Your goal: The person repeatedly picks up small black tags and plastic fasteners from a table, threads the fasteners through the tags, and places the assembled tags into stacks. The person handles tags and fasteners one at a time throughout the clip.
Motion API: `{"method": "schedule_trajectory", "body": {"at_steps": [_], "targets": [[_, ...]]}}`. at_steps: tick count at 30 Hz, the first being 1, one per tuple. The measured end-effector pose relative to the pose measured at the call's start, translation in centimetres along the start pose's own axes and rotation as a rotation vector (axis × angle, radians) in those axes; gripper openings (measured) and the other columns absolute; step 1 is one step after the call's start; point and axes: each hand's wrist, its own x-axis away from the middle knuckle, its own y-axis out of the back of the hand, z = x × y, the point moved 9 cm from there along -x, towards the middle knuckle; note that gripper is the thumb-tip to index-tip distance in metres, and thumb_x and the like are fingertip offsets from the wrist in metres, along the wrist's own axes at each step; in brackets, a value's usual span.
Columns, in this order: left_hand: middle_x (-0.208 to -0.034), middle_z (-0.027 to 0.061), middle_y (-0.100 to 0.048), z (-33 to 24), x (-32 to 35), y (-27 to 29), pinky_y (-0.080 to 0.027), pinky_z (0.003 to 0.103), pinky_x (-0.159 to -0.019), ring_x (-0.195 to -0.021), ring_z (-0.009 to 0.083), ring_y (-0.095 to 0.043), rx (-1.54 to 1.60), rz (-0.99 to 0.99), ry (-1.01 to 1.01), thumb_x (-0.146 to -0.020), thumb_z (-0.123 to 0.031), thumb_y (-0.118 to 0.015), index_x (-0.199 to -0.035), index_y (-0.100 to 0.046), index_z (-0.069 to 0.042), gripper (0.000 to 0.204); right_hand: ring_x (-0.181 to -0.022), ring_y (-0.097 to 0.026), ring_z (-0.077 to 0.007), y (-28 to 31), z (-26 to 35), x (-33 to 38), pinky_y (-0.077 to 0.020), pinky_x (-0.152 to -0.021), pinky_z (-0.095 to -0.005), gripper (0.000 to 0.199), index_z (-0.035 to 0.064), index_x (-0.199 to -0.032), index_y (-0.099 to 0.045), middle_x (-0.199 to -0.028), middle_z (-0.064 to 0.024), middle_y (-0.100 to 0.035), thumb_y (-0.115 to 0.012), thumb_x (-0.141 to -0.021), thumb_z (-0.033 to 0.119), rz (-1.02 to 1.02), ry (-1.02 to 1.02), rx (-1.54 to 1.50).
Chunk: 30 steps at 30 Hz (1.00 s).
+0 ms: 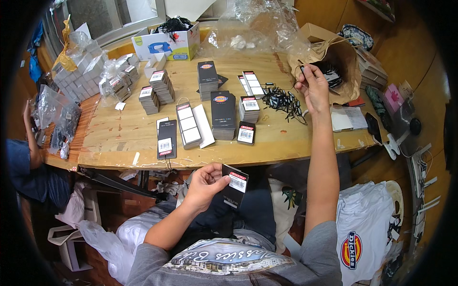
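Observation:
My left hand (pixel 202 187) is closed on black hang tags (pixel 234 193), held above my lap near the table's front edge. A white barcode label shows on the smaller front tag. Raised over the right part of the table, my right hand (pixel 315 89) pinches a thin black string (pixel 302 69) between thumb and fingertips. Below and left of that hand lies a tangled pile of black tag strings (pixel 282 102). Tall black tags (pixel 223 112) stand stacked mid-table, with small barcode tags (pixel 249 108) stacked beside them. One stack of white-panelled tags (pixel 189 127) lies further left.
A brown paper bag (pixel 350 62) of black strings stands open at the right. At the back are a printed carton (pixel 167 42) and clear plastic (pixel 253 28). Bundled tags (pixel 83 71) are heaped at the left, near another person's arm (pixel 32 136). White shirts (pixel 365 214) lie lower right.

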Motion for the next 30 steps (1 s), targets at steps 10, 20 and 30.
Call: {"method": "schedule_trajectory", "body": {"at_steps": [10,20,30], "targets": [[-0.110,0.0096,-0.049,-3.8,0.8,-2.9,-0.041,0.017,-0.070,-0.081,0.0063,-0.052,-0.181,0.203,-0.184,-0.073,0.005,-0.057,-0.095,-0.052,0.005,0.022,-0.067,-0.050,-0.0206,-14.5,2.9,14.1,-0.0373,-0.064,-0.0308,0.009,0.0063,-0.074,-0.057,-0.069,-0.0057,-0.053,-0.061,-0.067,0.010,0.648,0.180,0.908],[-0.089,0.0065,-0.058,-3.1,2.2,-0.1,-0.043,0.017,-0.066,-0.075,0.0059,-0.054,-0.276,0.105,-0.017,-0.072,0.003,-0.060,-0.092,-0.055,0.006,0.021,-0.063,-0.050,-0.0198,-10.7,2.9,17.3,-0.0362,-0.063,-0.0304,0.010,0.0069,-0.072,-0.063,-0.062,-0.0045,-0.057,-0.065,-0.062,0.010,0.450,0.189,1.035],[-0.086,0.0044,-0.058,-1.0,1.9,-0.6,-0.042,0.017,-0.069,-0.076,0.0050,-0.053,-0.146,0.097,0.002,-0.074,0.002,-0.060,-0.092,-0.055,0.005,0.019,-0.068,-0.050,-0.0171,-5.1,-1.5,18.1,-0.0399,-0.066,-0.0287,0.013,0.0068,-0.071,-0.056,-0.071,-0.0038,-0.053,-0.068,-0.068,0.007,0.046,-0.056,-0.274]]}}
